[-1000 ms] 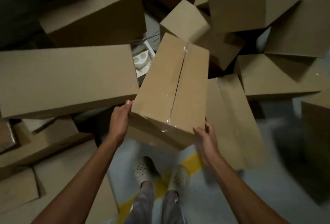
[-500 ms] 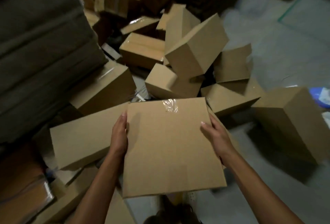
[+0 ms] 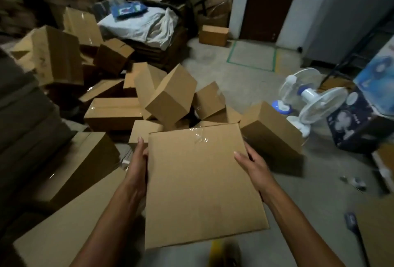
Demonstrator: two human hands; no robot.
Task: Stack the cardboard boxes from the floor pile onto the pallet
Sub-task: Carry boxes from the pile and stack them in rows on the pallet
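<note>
Cardboard box (image 3: pixel 202 181) held up flat over the concrete floor, left hand (image 3: pixel 137 166) clasping its left edge, right hand (image 3: pixel 253 166) gripping its right edge with the thumb on top, the tumbled floor pile (image 3: pixel 170 100) just beyond, two white fans (image 3: pixel 309 100) off right.

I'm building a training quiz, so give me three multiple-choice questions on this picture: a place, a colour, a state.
1. Where are the white fans? A on the floor, right of the carried box; B atop the pile; C on the box.
2. Colour of the tape rectangle? A red; B green; C black.
3. The carried box is: A open; B crushed; C closed, held by left hand and right hand.
Answers: 1 A, they lie at its right; 2 B, green lines; 3 C, no flap raised, a hand each side.
</note>
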